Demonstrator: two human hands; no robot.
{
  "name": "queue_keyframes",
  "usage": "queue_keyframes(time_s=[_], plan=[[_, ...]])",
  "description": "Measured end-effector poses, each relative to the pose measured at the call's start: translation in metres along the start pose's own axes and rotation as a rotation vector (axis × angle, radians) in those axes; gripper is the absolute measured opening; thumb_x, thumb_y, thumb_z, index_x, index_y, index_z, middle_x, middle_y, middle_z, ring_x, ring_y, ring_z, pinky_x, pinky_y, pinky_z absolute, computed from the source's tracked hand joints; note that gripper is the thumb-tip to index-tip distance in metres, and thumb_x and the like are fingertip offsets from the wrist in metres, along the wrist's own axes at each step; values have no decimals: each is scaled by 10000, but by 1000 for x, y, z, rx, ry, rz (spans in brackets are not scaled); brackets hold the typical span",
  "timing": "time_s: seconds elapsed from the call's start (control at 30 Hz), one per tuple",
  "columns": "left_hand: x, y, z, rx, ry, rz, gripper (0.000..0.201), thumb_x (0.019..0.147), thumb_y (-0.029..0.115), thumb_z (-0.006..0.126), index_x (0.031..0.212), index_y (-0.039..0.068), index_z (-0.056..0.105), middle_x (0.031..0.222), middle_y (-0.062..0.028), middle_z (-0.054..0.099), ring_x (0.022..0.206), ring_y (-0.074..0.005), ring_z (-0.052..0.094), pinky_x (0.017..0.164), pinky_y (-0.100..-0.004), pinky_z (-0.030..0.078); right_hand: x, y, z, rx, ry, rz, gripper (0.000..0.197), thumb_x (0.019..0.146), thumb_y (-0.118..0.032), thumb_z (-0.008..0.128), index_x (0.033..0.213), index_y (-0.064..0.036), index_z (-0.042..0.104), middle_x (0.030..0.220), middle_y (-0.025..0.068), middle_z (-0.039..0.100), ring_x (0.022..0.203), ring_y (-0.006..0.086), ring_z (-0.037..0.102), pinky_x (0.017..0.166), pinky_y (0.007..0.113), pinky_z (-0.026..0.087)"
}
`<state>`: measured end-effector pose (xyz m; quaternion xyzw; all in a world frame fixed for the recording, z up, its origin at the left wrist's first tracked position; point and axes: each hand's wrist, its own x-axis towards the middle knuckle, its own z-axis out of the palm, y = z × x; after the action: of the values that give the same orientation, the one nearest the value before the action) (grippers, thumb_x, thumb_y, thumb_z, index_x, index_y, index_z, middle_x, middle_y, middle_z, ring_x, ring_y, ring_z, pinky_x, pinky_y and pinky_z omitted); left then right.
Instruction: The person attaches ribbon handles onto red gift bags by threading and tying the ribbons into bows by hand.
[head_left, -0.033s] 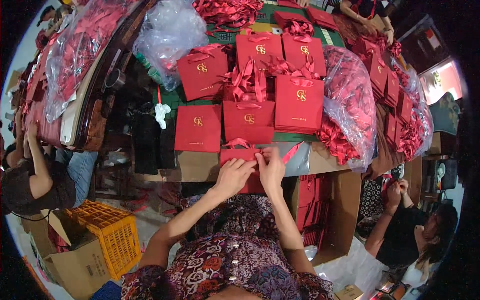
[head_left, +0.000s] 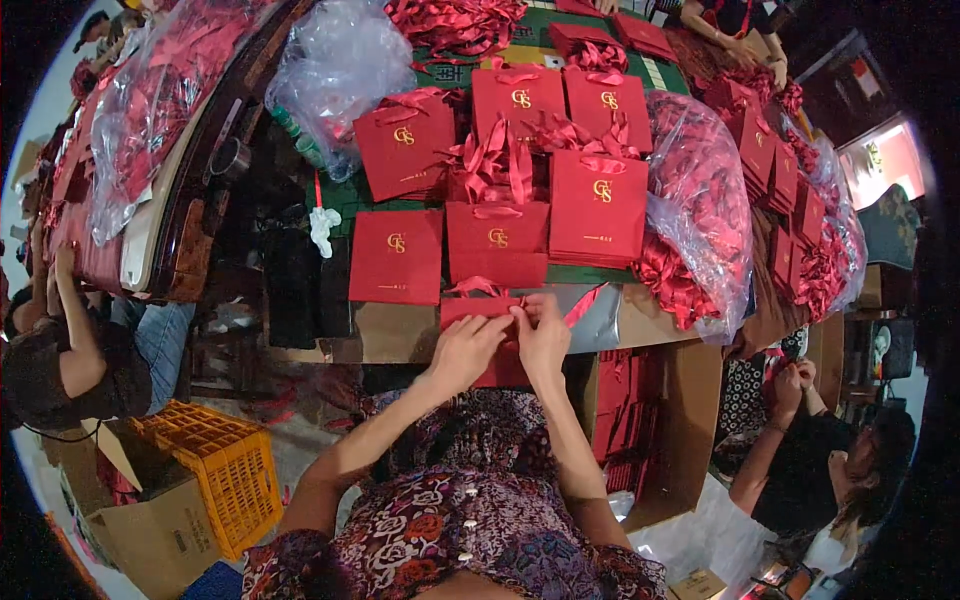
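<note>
A red paper gift bag [head_left: 503,374] lies at the near edge of the table, partly covered by my hands. My left hand [head_left: 466,352] grips it from the left, fingers bent over its upper part. Close beside it, my right hand [head_left: 543,342] pinches the bag near its top right, thumb and fingertips together. Whether a ribbon end is between those fingertips is hidden. Just beyond, a red ribbon handle [head_left: 478,287] loops up. Farther back stand a red bag with a gold emblem [head_left: 497,262], a flat one [head_left: 396,257] to its left and a stack [head_left: 598,212] to its right.
Clear plastic with red ribbons [head_left: 700,200] bulges at the right; a crumpled plastic bag [head_left: 340,70] lies at the back left. Below the table's right edge stands a cardboard box [head_left: 690,430] holding red bags. A yellow crate [head_left: 225,480] is lower left. Other people work on both sides.
</note>
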<state>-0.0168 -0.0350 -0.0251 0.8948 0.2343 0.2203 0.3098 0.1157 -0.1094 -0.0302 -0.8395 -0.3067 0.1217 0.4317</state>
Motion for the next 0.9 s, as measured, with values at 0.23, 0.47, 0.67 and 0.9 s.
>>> queue_keyframes(time_s=[0.23,0.47,0.67,0.9], plan=[[16,-10,-7,241,-56,-69,464,847,169,699,1279,60,569,1141,-119,560,997,-330,609,795,-436,533,8,-5,-8,19,-23,-166,107,859,-101,701,882,-39,618,825,135,644,785,336,638,691,429,492],[26,2,-19,250,-34,-36,399,752,143,750,1118,76,607,1036,-109,574,987,-315,533,834,-427,462,-7,-13,-24,40,-97,-215,78,879,-83,661,912,-36,608,869,151,641,848,370,617,738,444,486],[25,14,-25,178,10,-17,308,758,92,725,1051,117,634,994,-89,589,940,-299,510,792,-426,391,-11,-16,-27,26,-129,-124,111,844,-116,691,900,-37,634,831,152,669,796,353,650,715,425,507],[21,19,-27,61,-25,-109,224,818,57,667,1033,115,636,868,-77,658,875,-295,553,781,-421,386,-14,-26,-25,48,-121,-14,110,817,-96,711,855,-4,665,739,134,697,673,238,702,641,338,537]])
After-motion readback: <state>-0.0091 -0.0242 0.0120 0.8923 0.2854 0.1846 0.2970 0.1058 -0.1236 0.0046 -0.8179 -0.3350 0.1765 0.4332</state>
